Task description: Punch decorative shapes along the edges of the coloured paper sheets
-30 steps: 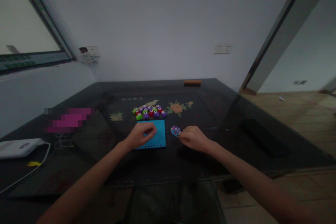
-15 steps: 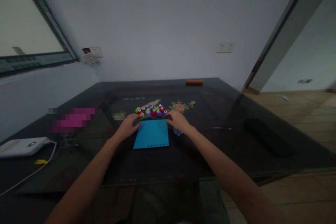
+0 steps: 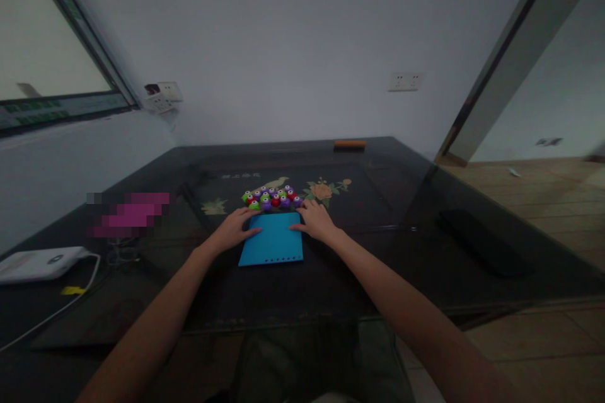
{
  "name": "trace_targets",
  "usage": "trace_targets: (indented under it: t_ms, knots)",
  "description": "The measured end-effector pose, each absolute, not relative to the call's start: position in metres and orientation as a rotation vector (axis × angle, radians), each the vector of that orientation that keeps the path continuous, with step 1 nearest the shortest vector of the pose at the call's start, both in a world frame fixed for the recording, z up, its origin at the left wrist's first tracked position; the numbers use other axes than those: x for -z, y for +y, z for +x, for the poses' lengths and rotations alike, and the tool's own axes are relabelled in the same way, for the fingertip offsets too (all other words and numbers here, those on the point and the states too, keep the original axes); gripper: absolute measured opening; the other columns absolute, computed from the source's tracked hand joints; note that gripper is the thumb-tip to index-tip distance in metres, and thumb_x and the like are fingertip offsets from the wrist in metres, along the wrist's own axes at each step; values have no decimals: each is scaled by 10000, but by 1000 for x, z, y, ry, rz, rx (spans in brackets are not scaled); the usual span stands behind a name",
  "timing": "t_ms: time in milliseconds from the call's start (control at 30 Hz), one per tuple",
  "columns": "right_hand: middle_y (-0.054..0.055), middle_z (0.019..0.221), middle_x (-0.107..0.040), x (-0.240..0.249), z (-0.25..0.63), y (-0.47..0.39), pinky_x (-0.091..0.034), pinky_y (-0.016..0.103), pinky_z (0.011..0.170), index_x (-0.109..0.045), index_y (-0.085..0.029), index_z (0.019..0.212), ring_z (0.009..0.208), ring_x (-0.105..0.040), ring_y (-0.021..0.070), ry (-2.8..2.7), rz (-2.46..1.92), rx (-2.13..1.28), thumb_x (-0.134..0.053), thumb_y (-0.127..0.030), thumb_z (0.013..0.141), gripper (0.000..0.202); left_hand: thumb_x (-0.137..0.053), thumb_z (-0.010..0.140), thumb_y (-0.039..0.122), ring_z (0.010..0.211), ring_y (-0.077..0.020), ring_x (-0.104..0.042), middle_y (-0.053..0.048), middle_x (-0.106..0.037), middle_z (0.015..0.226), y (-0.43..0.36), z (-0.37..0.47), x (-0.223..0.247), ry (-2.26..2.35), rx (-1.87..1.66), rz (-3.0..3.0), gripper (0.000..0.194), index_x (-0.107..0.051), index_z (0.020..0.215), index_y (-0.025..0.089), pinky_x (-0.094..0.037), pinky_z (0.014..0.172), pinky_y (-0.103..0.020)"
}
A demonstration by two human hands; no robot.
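Note:
A flat blue sheet (image 3: 274, 240) with a row of small dark holes along its near edge lies on the dark table in front of me. Just beyond its far edge sit several round green, red and purple figures with big white eyes (image 3: 270, 196), packed close together. My left hand (image 3: 232, 228) is at the sheet's far left corner, thumb over the sheet and fingers reaching towards the figures. At the far right corner, my right hand (image 3: 317, 220) lies likewise, its thumb on the sheet and fingertips beside the rightmost purple figure. Both hands have thumb and fingers apart.
A white device (image 3: 42, 263) with a cable lies at the left, near a pixelated pink item (image 3: 132, 211). A dark oblong object (image 3: 479, 242) rests on the right. An orange-brown bar (image 3: 350, 145) is at the table's back edge, by the wall.
Both thumbs have moved inward over the blue sheet, while the fingers stay near its far corners. The small blue-and-red item by my right wrist is now out of sight.

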State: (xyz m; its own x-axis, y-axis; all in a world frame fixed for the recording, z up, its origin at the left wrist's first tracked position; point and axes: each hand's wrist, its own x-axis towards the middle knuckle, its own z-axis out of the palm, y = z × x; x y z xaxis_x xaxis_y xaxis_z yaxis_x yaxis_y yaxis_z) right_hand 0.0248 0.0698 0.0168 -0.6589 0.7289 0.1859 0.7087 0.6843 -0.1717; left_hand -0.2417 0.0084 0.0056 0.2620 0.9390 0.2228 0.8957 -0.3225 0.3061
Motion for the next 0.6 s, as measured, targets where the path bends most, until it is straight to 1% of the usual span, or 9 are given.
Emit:
trace_targets:
  t_ms: [133, 233, 367, 600]
  knots:
    - [161, 1218, -492, -16, 24, 68, -361, 440, 861, -577, -152, 1135, 1104, -431, 318, -2645, -1156, -91, -534, -573, 771, 557, -518, 784, 524, 1090, -264, -483, -114, -525, 1185, 11, -244, -3, 1746, -546, 2413, 556, -510, 1240, 207, -371, 948, -430]
    - [152, 1203, -508, -17, 24, 67, -361, 426, 855, -581, -159, 1124, 1094, -442, 307, -2634, -1156, -82, -548, -567, 765, 544, -520, 786, 516, 1085, -258, -475, -119, -511, 1173, 12, -245, -2, 1739, -531, 2409, 561, -515, 1242, 189, -367, 955, -415]
    - [144, 1180, -529, -18, 25, 66, -361, 413, 844, -577, -171, 1120, 1082, -456, 302, -2618, -1150, -78, -568, -567, 749, 543, -530, 777, 518, 1098, -263, -452, -123, -486, 1173, 12, -245, -2, 1743, -541, 2410, 577, -523, 1239, 173, -360, 966, -410]
    - [125, 1117, -564, -19, 25, 66, -359, 402, 823, -552, -183, 1109, 1048, -487, 290, -2579, -1133, -100, -619, -539, 722, 530, -535, 761, 546, 1082, -270, -448, -122, -487, 1141, 13, -245, -1, 1741, -571, 2439, 571, -563, 1187, 167, -361, 961, -418]
